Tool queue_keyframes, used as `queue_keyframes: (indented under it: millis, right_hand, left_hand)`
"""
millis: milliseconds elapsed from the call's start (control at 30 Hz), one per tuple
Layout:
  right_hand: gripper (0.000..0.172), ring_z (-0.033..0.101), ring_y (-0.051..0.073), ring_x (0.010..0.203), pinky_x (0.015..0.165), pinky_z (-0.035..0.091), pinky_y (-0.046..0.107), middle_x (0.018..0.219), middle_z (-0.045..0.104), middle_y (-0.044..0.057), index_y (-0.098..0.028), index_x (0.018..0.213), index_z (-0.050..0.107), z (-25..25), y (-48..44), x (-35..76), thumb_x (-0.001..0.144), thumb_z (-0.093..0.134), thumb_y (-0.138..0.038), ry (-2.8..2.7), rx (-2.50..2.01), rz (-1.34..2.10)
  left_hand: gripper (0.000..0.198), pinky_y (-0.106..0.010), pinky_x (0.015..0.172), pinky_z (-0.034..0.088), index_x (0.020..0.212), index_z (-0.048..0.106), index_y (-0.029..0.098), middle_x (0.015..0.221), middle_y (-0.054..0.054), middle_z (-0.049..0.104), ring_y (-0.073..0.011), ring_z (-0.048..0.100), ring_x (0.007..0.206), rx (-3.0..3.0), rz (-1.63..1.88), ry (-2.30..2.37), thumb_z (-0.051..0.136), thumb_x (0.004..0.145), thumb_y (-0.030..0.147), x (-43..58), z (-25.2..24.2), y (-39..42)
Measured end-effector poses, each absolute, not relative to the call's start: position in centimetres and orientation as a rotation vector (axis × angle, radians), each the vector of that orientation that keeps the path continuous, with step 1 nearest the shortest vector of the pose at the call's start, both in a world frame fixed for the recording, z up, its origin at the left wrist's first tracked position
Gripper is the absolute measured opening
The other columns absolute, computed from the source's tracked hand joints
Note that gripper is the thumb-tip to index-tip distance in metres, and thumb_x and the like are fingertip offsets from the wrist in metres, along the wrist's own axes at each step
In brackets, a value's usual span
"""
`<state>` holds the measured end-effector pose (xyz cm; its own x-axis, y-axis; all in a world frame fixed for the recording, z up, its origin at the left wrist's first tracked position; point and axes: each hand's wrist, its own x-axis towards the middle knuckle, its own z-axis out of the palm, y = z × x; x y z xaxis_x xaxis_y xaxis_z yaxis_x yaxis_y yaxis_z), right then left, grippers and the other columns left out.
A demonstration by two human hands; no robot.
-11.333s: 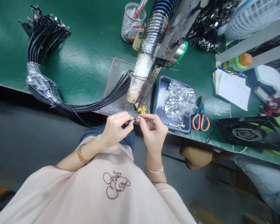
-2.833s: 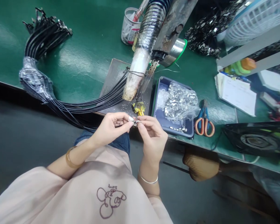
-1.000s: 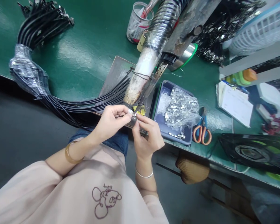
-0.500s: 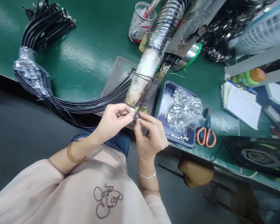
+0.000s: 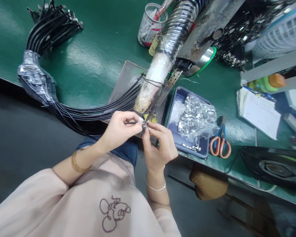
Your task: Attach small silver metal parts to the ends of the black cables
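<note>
My left hand (image 5: 120, 128) pinches the end of a black cable (image 5: 130, 123) between thumb and fingers. Its fingertips lie just under the tip of a fixed soldering iron (image 5: 171, 80), whose perforated metal barrel slants down to them. Close beside, my right hand (image 5: 159, 140) has thumb and forefinger pressed together near a tiny silvery piece (image 5: 144, 125) at the cable's end; what exactly they grip is too small to name. The cable belongs to a bundle of black cables (image 5: 88, 113) running left, wrapped partway in clear film (image 5: 37, 79).
A white-wrapped hose (image 5: 151, 79) comes down above my hands over a grey board (image 5: 124, 79). To the right, a blue tray (image 5: 203, 152) holds bagged small metal parts (image 5: 196, 115). Orange-handled cutters (image 5: 220, 146) lie beside it. A clear cup (image 5: 148, 26) stands behind.
The view has shifted slightly, so the bench appears a little further right. My two hands keep nearly the same pose under the iron's tip, with fingertips slightly adjusted.
</note>
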<state>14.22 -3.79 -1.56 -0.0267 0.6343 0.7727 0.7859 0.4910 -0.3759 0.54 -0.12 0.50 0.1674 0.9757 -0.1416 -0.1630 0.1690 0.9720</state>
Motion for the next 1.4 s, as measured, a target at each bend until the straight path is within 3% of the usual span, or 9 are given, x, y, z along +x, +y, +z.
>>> queue_keyframes:
  millis: [333,633,800,933,1400]
  right_hand:
    - [0.019,0.076,0.015,0.084,0.079,0.063,0.026,0.093,0.077,0.001,-0.024,0.093,0.067,-1.1,-3.8,13.9,0.085,0.072,-0.008,-1.697,-1.224,-0.185]
    - [0.017,0.076,0.015,0.083,0.077,0.062,0.026,0.093,0.078,0.003,-0.023,0.09,0.061,-1.4,-4.2,14.1,0.087,0.069,-0.009,-1.756,-1.227,-0.176]
    - [0.013,0.076,0.015,0.085,0.077,0.061,0.026,0.092,0.078,0.003,-0.021,0.093,0.063,-1.4,-4.1,14.3,0.089,0.068,-0.01,-1.704,-1.239,-0.087]
    - [0.011,0.076,0.014,0.082,0.072,0.061,0.025,0.088,0.076,0.0,-0.022,0.092,0.064,-1.2,-4.1,14.4,0.09,0.067,-0.012,-1.679,-1.284,0.032]
    - [0.015,0.076,0.014,0.086,0.079,0.061,0.027,0.094,0.078,0.003,-0.021,0.09,0.064,-1.2,-4.0,14.1,0.087,0.071,-0.008,-1.724,-1.247,-0.145]
  left_hand:
    - [0.008,-0.017,0.045,0.032,0.065,0.065,0.013,0.055,0.005,0.051,-0.0037,0.033,0.048,1.102,1.071,1.057,0.065,0.069,0.02,0.7,1.1,-0.3]
    - [0.008,-0.018,0.052,0.041,0.066,0.069,0.013,0.061,0.002,0.061,-0.0064,0.045,0.053,1.087,1.029,1.025,0.065,0.068,0.019,0.4,0.5,-0.2]
    - [0.009,-0.019,0.048,0.032,0.067,0.068,0.013,0.058,0.003,0.055,-0.0061,0.04,0.052,1.14,0.993,1.001,0.064,0.071,0.02,0.0,0.5,-0.5]
    - [0.013,-0.021,0.052,0.034,0.068,0.067,0.013,0.059,0.002,0.054,-0.0076,0.042,0.055,1.206,0.984,1.012,0.064,0.076,0.022,-0.1,0.4,-0.8]
    - [0.015,-0.021,0.047,0.022,0.071,0.063,0.013,0.054,0.006,0.037,-0.0061,0.029,0.051,1.241,1.056,1.044,0.061,0.081,0.024,0.4,-0.1,-0.8]
